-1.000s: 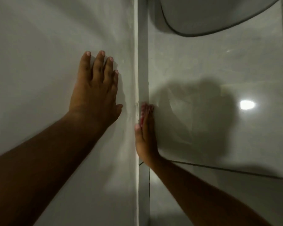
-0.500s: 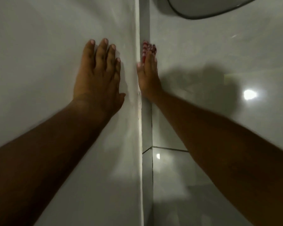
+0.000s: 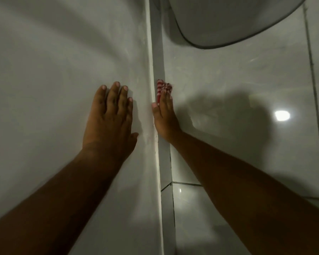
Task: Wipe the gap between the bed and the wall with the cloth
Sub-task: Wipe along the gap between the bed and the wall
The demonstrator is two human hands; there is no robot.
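Note:
A red-and-white checked cloth [image 3: 161, 87] pokes out from under the fingertips of my right hand [image 3: 164, 116]. That hand presses the cloth flat into the narrow strip [image 3: 157, 52] where the white wall [image 3: 53, 70] meets the glossy tiled floor [image 3: 228, 80]. My left hand [image 3: 110, 118] lies flat on the wall just left of the strip, palm down, holding nothing. Most of the cloth is hidden under my right hand.
A rounded grey object with a dark rim [image 3: 228, 19] sits on the floor at the top right, close to the strip. Dark grout lines cross the tiles, and a bright lamp reflection [image 3: 282, 115] shines on the floor at the right.
My right hand slid the cloth away along the strip, then drew it part of the way back toward me. My left hand has stayed flat on the wall.

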